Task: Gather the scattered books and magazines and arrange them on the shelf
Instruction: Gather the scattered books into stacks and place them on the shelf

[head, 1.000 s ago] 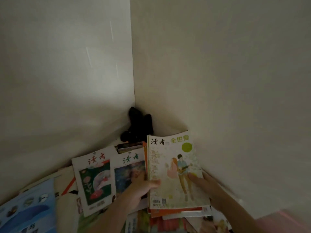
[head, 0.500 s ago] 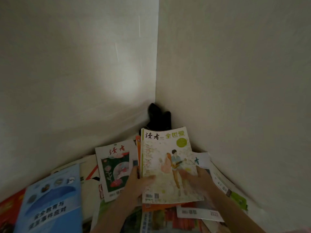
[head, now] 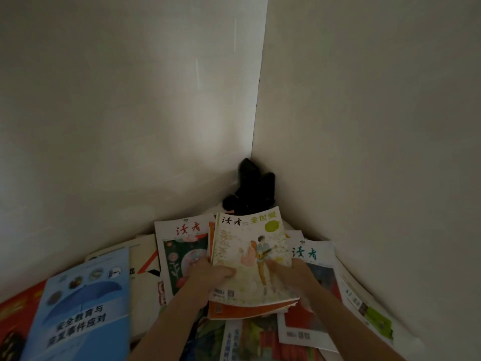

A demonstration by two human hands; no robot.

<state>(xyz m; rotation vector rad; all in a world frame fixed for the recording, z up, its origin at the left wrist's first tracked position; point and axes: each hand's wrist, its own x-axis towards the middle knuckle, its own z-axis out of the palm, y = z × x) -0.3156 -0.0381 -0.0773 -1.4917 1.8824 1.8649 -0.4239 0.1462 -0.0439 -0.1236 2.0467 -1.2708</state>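
- Your left hand point(head: 208, 276) and right hand point(head: 296, 274) clamp the magazine stack point(head: 251, 259) at its near end; a one-sided grip could let lower issues slide out.
- Scattered magazines point(head: 182, 254) beneath may snag.
- Dark object point(head: 251, 191) in the corner: avoid bumping.

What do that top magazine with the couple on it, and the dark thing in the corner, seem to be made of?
The top magazine looks like thin paper with a soft, lightly glossy printed cover: its lower edge shows stacked pages and it bends a little in the left hand and right hand. The dark object looks matte black, perhaps fabric or leather; the dim light leaves that open.
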